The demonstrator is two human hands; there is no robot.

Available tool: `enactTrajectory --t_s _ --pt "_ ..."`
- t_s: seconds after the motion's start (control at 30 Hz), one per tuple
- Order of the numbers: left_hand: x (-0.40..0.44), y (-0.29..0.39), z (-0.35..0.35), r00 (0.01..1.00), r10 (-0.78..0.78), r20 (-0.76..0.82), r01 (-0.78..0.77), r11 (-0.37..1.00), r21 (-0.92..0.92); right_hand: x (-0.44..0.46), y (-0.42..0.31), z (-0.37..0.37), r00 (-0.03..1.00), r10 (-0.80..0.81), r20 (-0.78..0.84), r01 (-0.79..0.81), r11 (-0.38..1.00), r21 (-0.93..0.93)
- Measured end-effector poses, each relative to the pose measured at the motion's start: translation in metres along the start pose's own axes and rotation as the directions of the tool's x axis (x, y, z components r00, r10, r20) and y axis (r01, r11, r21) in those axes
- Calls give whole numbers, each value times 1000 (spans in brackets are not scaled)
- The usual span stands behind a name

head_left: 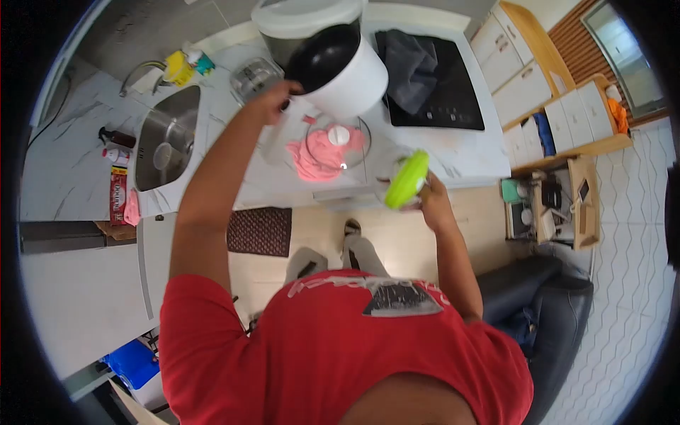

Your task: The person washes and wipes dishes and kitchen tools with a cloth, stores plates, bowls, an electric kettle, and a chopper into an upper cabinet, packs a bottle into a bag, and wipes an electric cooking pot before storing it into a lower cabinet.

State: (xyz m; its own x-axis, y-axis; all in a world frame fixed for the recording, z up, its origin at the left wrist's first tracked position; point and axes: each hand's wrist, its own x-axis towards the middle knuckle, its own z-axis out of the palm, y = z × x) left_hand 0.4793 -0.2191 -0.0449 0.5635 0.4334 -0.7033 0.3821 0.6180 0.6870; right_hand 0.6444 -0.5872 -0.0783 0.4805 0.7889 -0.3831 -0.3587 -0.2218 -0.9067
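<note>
My left hand (275,103) is closed at the handle side of a white pot (358,86) with a black inside. The pot is raised and tilted, its mouth facing up and left. In my right hand (433,200), out past the counter's front edge, is a blurred clear container with a bright green lid (408,179), tipped on its side. Between the hands, a glass pot lid (340,137) with a white knob rests on a crumpled pink cloth (312,157). Beside my left hand stands a clear container (255,76).
A grey cloth (411,71) lies on the black cooktop (453,85) at the right. To the left are a steel sink (152,173), a yellow sponge (178,68) and a red box (118,195). A large lidded bin (308,15) stands behind the pot.
</note>
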Motion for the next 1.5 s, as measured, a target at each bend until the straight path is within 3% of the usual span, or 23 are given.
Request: enactTrajectory --t_s 0.17,0.23,0.37,0.5,0.57,0.6,0.63,0.7,0.73,0.77,0.8,0.83,0.87,0.9,0.97,1.03,1.1,1.17,1.23,1.27,1.3,1.37,1.5 --pt "-2 15 -1 1000 -3 3 2 973 230 24 -17 24 999 -22 41 19 997 79" --pt "17 13 -7 955 238 -174 -101 819 565 21 -28 39 999 21 25 -23 996 90" --pt "18 19 4 939 316 -136 -166 763 625 15 -37 69 1000 -10 15 8 986 165" --pt "8 20 -2 931 365 15 -284 697 659 16 -34 105 1000 6 30 -12 976 219" --pt "-44 2 2 567 824 3 -707 484 516 13 -43 130 999 -7 45 -4 971 240" --pt "-53 -15 -7 628 773 89 -762 588 271 12 -50 147 997 -19 75 -2 964 266" --pt "-64 -33 -17 661 725 191 -741 672 15 10 -59 168 997 -26 72 6 965 263" --pt "-119 -72 -16 793 518 320 -342 814 -469 8 -74 214 999 -31 36 25 986 165" --pt "-125 -83 -29 790 527 315 -350 808 -474 11 -76 230 997 -23 71 19 998 53" --pt "-130 -93 -41 671 541 507 -143 766 -627 13 -79 245 996 -28 79 24 999 44" --pt "-134 -100 -55 497 574 651 99 707 -700 14 -82 261 989 -133 67 147 935 -324" --pt "-138 -106 -70 495 586 641 89 700 -709 14 -86 277 967 -236 98 242 726 -644" --pt "-147 -106 -83 583 584 565 24 682 -731 14 -91 293 919 -380 105 333 603 -725" --pt "-155 -106 -98 664 577 476 -44 666 -745 12 -95 308 916 -380 128 348 594 -725" --pt "-166 -110 -127 691 588 421 -78 640 -765 7 -98 332 801 -480 358 592 542 -597" --pt "-166 -119 -152 730 601 326 -221 659 -719 5 -87 360 784 -389 483 618 562 -550" --pt "-170 -123 -167 725 644 244 -325 633 -703 2 -65 396 628 -543 557 767 310 -562" --pt "-175 -124 -181 707 689 158 -430 597 -677 12 -47 410 674 -508 536 728 338 -596" --pt "-184 -127 -195 764 641 76 -398 560 -726 25 -37 419 767 -453 455 603 751 -269" --pt "-190 -124 -202 753 651 92 -415 579 -702 28 -39 421 802 -378 462 461 884 -77" --pt "-192 -123 -207 753 653 75 -424 569 -704 31 -39 422 797 -371 477 458 885 -76" --pt "-194 -124 -214 778 627 30 -444 584 -680 38 -36 423 868 -281 409 140 930 341" --pt "-202 -126 -227 807 589 -26 -437 568 -698 43 -47 429 893 -257 370 108 920 377"
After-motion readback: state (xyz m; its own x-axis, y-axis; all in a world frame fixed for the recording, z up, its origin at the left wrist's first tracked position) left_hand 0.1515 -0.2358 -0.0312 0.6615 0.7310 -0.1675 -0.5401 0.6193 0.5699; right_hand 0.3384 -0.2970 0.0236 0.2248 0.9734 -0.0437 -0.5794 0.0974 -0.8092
